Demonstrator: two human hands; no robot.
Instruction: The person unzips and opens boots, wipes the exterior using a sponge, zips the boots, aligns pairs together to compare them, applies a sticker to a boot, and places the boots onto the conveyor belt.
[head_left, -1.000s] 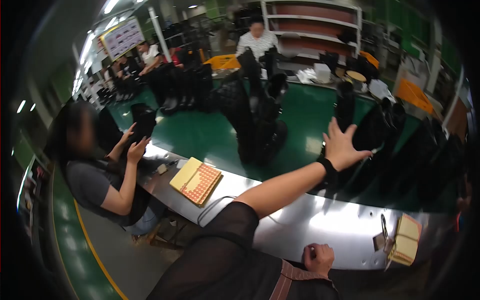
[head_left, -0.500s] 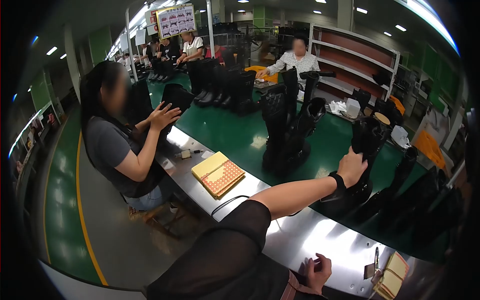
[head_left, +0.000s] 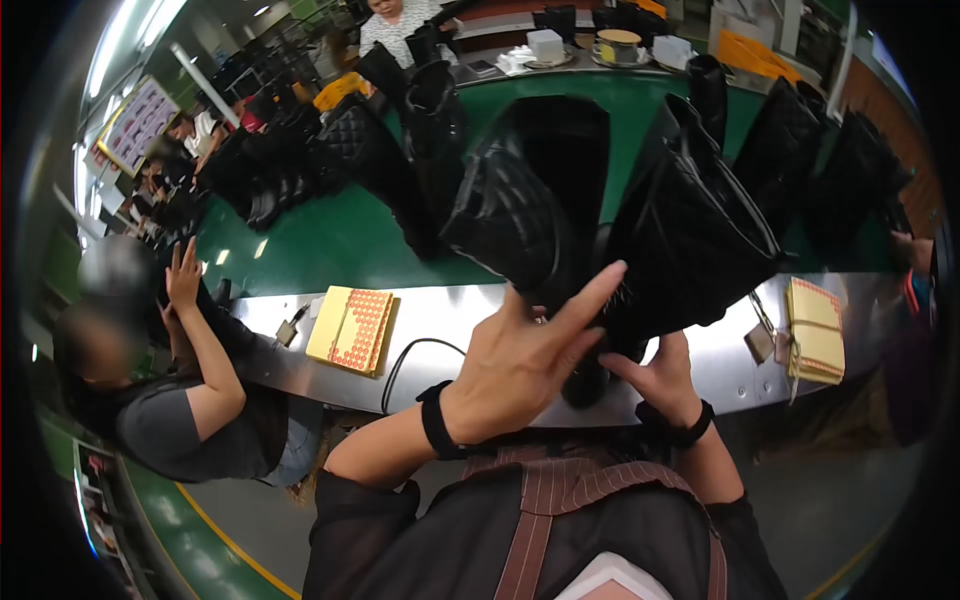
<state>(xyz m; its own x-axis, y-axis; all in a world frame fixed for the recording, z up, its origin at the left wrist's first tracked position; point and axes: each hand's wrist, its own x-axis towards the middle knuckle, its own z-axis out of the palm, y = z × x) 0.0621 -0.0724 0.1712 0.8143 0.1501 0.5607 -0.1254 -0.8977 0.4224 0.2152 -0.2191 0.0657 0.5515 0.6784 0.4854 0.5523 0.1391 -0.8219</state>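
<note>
Two tall black quilted boots stand close together in front of me, the left one point(head_left: 525, 200) tilted left and the right one point(head_left: 680, 230) leaning right with its top open. My left hand point(head_left: 520, 365) is at the ankles of the pair, thumb by the left boot, index finger stretched across toward the right boot. Around the lower part of the right boot is my right hand point(head_left: 662, 378), its thumb pointing left and its other fingers partly hidden behind the boot.
Yellow card stacks point(head_left: 350, 330) point(head_left: 816, 330) lie on the metal table edge point(head_left: 450, 305). Behind, more black boots point(head_left: 375, 150) stand on the green surface point(head_left: 290, 240). A co-worker point(head_left: 170, 410) sits at left; another person point(head_left: 400, 25) is across the table.
My left hand has drawn back from the right of the table to in front of me, with boots now there. My right hand has risen from the table edge onto a boot. The view has shifted.
</note>
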